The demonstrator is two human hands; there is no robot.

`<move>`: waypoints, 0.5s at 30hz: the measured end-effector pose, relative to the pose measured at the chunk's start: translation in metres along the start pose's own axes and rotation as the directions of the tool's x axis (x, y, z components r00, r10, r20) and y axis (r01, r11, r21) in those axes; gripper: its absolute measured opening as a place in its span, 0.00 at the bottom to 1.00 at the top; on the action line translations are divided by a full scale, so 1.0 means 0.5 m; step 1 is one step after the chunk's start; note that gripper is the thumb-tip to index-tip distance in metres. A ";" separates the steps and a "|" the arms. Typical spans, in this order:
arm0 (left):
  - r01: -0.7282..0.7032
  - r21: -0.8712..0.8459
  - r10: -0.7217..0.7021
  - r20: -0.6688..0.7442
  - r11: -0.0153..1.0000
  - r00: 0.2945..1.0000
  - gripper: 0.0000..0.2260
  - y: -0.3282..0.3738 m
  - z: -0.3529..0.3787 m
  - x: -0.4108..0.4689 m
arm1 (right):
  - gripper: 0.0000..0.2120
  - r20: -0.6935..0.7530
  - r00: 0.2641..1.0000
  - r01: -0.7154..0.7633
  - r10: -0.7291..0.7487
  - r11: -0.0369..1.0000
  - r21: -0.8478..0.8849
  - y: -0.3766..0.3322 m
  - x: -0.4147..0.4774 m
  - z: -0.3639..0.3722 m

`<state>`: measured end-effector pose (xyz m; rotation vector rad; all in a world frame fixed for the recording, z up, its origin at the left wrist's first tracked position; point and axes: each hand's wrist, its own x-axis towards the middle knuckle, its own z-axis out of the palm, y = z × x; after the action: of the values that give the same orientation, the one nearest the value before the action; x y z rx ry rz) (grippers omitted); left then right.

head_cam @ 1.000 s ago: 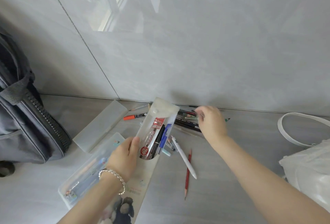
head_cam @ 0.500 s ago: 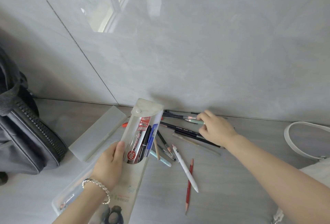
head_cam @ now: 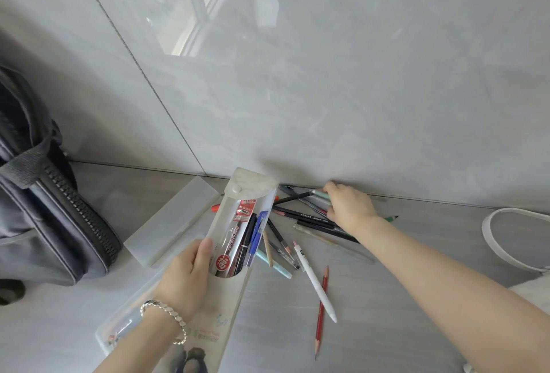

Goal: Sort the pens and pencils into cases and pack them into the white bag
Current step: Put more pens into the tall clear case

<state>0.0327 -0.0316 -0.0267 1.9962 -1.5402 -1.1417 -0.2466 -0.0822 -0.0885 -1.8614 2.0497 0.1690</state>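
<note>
My left hand (head_cam: 186,279) grips a translucent pouch case (head_cam: 238,241) with its snap flap open; several pens stand inside it, among them a blue one and a red-labelled one. My right hand (head_cam: 346,206) reaches to the foot of the wall and pinches a pale green pen (head_cam: 320,194) out of a pile of dark pencils and pens (head_cam: 309,218). A white pen (head_cam: 315,283) and a red pencil (head_cam: 321,313) lie loose nearer to me. The white bag (head_cam: 523,253) shows only its handle and a corner at the right edge.
A frosted hard case (head_cam: 172,221) lies left of the pouch. A clear box (head_cam: 119,331) with pens sits under my left wrist. A dark grey zipped bag (head_cam: 44,209) stands at the left. A grey tiled wall rises right behind the pile.
My right hand has slid further along the wall and closed its fingertips on the pale green pen. My left hand still holds the pouch, which has barely moved.
</note>
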 end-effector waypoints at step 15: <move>-0.062 0.080 0.052 0.114 0.995 0.992 0.16 0.007 0.038 -0.037 | 0.11 0.317 0.935 -0.328 -0.158 -0.048 0.943 -0.044 -0.303 -0.118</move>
<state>0.0144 -0.0124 -0.0289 1.9570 -1.7155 -1.2028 -0.2263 0.0377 0.0219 -0.5608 1.1959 -0.7989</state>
